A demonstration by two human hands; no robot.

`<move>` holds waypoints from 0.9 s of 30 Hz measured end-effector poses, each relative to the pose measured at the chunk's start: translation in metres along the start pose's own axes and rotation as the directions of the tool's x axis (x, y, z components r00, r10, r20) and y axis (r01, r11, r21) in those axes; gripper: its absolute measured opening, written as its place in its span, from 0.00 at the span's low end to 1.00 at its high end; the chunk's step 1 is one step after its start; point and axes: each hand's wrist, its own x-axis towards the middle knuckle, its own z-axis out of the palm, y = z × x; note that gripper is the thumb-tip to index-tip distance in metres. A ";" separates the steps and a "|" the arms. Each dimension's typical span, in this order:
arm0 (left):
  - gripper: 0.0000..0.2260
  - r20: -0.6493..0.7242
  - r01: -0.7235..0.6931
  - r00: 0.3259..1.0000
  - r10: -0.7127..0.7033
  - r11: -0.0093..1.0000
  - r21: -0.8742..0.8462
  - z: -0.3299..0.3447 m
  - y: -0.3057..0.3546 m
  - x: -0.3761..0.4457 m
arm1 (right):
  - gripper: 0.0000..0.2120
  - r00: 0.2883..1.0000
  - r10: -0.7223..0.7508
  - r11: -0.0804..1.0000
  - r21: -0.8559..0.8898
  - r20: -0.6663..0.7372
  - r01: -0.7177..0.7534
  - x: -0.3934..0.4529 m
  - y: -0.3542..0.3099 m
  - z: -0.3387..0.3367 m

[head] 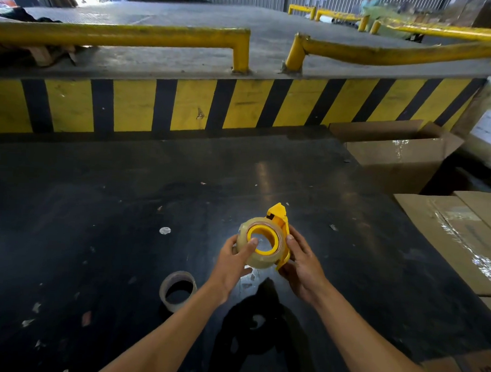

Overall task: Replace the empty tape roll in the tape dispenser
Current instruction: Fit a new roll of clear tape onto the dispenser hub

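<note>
Left hand [233, 265] gripping full tape roll [261, 247], right hand [301, 265] clasping yellow dispenser [279, 215], empty core [177, 294] on table [125, 194]

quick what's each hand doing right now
Left hand: closed on the clear full tape roll.
Right hand: holding the yellow plastic tape dispenser.

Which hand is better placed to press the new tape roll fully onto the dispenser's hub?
Left. The left hand already cups the clear tape roll, thumb at its core, while the right hand braces the yellow dispenser from behind.
</note>
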 end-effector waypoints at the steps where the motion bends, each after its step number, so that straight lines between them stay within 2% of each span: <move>1: 0.18 -0.006 -0.013 1.000 0.013 1.000 0.005 0.003 0.001 0.000 | 0.13 1.000 0.004 1.000 0.005 -0.001 -0.004 0.001 0.001 0.001; 5: 0.22 -0.068 -0.108 0.991 0.113 0.991 0.074 0.012 0.000 0.001 | 0.12 1.000 0.026 0.999 0.046 -0.008 -0.026 0.007 0.004 0.003; 8: 0.24 -0.047 -0.176 0.981 0.188 0.967 0.186 0.012 -0.002 0.000 | 0.13 0.999 0.031 0.997 0.066 -0.024 -0.030 0.010 0.006 0.002; 12: 0.13 0.031 -0.285 0.958 0.286 0.928 0.239 0.010 -0.003 0.001 | 0.17 0.999 0.022 0.999 0.046 -0.041 -0.020 0.013 0.008 -0.001; 15: 0.12 0.107 -0.337 0.941 0.320 0.912 0.235 0.007 -0.001 0.000 | 0.17 0.999 0.025 0.999 0.024 -0.032 -0.024 0.014 0.007 -0.005; 17: 0.21 0.165 -0.321 0.942 0.292 0.927 0.195 0.006 0.000 0.000 | 0.17 1.000 0.018 1.000 -0.004 0.006 -0.018 0.012 0.005 -0.004; 19: 0.33 0.252 -0.243 0.946 0.202 0.959 0.145 0.006 0.001 0.001 | 0.17 0.999 0.016 0.999 -0.049 0.041 -0.014 0.010 0.005 -0.002; 20: 0.37 0.297 -0.205 0.941 0.163 0.972 0.118 0.007 0.003 0.001 | 0.17 0.999 0.013 0.998 -0.069 0.047 -0.010 0.009 0.004 -0.001; 23: 0.38 0.358 -0.145 0.926 0.119 0.988 0.048 0.007 0.002 0.004 | 0.17 0.999 -0.015 0.992 -0.124 0.036 0.019 0.006 0.002 0.001; 27: 0.36 0.320 -0.077 0.943 0.086 0.996 -0.042 0.008 -0.001 0.004 | 0.18 0.995 -0.102 0.973 -0.210 -0.005 0.099 0.001 -0.002 0.005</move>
